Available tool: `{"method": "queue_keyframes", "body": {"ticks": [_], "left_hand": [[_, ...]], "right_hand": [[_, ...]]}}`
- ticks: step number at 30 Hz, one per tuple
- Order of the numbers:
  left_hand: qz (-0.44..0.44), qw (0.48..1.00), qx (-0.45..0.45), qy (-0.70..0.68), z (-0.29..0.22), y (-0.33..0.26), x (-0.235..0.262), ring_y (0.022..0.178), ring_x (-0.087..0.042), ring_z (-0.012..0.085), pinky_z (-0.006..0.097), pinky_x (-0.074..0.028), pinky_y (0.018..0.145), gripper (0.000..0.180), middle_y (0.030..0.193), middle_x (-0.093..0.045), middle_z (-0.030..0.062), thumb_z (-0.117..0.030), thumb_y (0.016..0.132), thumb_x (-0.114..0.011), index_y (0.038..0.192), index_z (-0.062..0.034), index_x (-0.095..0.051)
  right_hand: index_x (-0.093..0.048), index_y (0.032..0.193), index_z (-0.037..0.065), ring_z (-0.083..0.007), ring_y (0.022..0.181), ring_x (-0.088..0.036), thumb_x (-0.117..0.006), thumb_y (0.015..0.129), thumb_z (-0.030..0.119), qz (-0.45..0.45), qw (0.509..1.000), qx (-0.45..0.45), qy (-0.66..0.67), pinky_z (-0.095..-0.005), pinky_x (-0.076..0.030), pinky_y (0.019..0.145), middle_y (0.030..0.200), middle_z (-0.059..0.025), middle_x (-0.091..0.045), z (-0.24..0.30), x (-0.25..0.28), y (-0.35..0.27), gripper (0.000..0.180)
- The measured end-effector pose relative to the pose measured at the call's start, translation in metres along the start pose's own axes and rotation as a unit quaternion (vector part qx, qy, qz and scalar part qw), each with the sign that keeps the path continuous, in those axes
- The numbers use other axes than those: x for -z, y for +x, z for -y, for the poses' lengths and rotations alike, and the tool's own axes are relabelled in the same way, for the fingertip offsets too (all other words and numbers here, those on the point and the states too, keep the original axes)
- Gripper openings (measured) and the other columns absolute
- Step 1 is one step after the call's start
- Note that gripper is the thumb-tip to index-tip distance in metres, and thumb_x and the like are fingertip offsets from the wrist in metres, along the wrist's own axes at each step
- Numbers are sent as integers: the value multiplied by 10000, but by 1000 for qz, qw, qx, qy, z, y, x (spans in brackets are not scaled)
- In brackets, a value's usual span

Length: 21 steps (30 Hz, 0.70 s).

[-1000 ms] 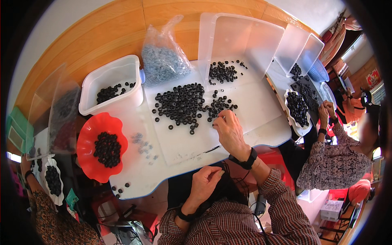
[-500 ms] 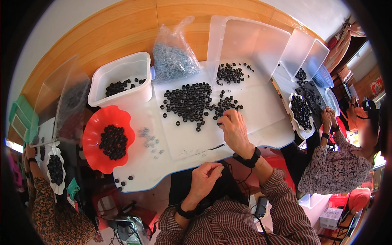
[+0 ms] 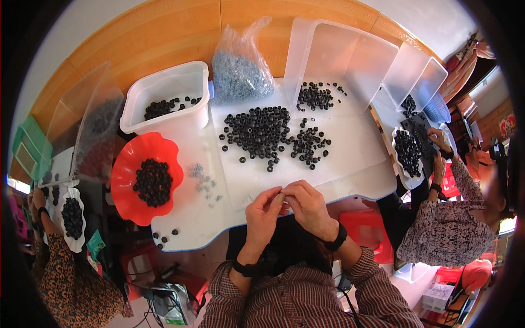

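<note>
My left hand (image 3: 262,220) and my right hand (image 3: 311,212) meet fingertip to fingertip over the near edge of the white table (image 3: 350,180). Both are closed in a pinch, and whatever sits between the fingers is too small or hidden to make out. Beyond them lies a large pile of small black ring-shaped parts (image 3: 257,131) on a white sheet. A smaller heap of black parts (image 3: 310,143) lies to its right. Left of my hands, a few tiny pale translucent pieces (image 3: 206,184) are scattered, beside a red scalloped bowl (image 3: 127,188) holding more black parts.
At the back stand a white tub (image 3: 164,123) with black parts, a clear bag (image 3: 240,76) of pale pieces and a translucent bin (image 3: 350,60) on its side by another black heap. Co-workers sit at both sides; the right one's hands (image 3: 439,153) are beside a white scalloped dish (image 3: 418,177).
My right hand has left the smaller heap of black parts and come back toward me. My left hand has moved up from my lap to join it. The co-worker's hands at right have shifted.
</note>
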<state>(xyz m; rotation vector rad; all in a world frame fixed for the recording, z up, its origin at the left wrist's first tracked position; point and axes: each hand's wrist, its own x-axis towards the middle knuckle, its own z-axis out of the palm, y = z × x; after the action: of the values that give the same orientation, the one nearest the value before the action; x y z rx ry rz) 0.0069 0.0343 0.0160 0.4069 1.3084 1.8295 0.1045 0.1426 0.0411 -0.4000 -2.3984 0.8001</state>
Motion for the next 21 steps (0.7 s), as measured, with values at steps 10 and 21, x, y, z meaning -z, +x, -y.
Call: {"method": "queue_keyframes", "body": {"ticks": [10, 21], "left_hand": [[22, 999, 17, -36, -4, 5, 10, 755, -671, 140, 267, -573, 697, 195, 914, -697, 96, -98, 967, -608, 1114, 25, -645], [16, 983, 68, -167, -6, 11, 15, 791, -690, 174, 290, -591, 705, 209, 966, -701, 140, -79, 981, -571, 1140, 40, -637]], "right_hand": [[-633, 983, -9, -169, 741, -693, -705, 815, -66, -63, 990, -86, 91, -275, -557, 661, 854, -103, -685, 8, -5, 0, 192], [-623, 982, 6, -181, 740, -680, -716, 819, -34, -97, 977, -139, 132, -299, -548, 644, 870, -97, -679, -6, -5, -4, 193]]}}
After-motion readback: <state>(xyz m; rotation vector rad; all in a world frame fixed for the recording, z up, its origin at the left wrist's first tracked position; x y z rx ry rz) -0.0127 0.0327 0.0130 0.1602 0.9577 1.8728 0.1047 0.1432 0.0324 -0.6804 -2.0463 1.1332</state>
